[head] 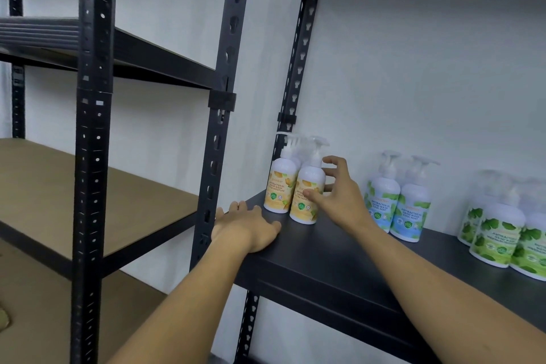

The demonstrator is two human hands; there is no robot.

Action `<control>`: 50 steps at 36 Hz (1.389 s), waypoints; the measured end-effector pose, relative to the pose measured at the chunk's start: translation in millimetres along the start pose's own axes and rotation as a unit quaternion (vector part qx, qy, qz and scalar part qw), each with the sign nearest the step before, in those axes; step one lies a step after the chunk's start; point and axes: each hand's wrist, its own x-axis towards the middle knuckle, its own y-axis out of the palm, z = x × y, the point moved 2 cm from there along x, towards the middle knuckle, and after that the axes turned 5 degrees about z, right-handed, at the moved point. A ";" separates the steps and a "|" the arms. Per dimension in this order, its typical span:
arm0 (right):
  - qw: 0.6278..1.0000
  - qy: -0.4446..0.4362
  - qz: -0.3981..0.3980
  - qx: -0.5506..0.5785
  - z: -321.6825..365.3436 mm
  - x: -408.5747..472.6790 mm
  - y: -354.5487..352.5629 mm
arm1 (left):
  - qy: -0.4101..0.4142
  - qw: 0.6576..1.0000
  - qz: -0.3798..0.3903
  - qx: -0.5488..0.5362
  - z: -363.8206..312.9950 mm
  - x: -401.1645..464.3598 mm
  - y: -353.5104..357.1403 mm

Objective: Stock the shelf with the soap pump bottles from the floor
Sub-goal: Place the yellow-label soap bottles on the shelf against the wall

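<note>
Two yellow-label soap pump bottles stand upright at the left end of the black shelf point(325, 254), one point(279, 186) a little behind the other point(302, 211); more pump heads show behind them. My right hand point(339, 195) is at the right side of the front yellow bottle. Its thumb touches the label, and its fingers are spread apart beside the bottle's shoulder, not wrapped around it. My left hand point(248, 224) lies flat on the shelf's front left corner and holds nothing.
Two blue-label bottles point(396, 204) stand to the right of my right hand, and several green-label bottles point(499, 233) stand further right. A black slotted upright point(217, 127) borders the shelf's left end. Another rack with brown boards point(88, 186) stands to the left.
</note>
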 end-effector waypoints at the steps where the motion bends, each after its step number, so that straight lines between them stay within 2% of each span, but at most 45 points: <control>1: 1.000 -0.001 0.000 0.000 -0.7 0.6 0.6 | 0.000 1.000 0.000 0.000 -0.2 0.2 0.1; 50: 1.000 -0.007 -0.002 0.001 -9.2 10.5 10.7 | 0.006 1.000 -0.013 -0.012 0.4 0.8 0.7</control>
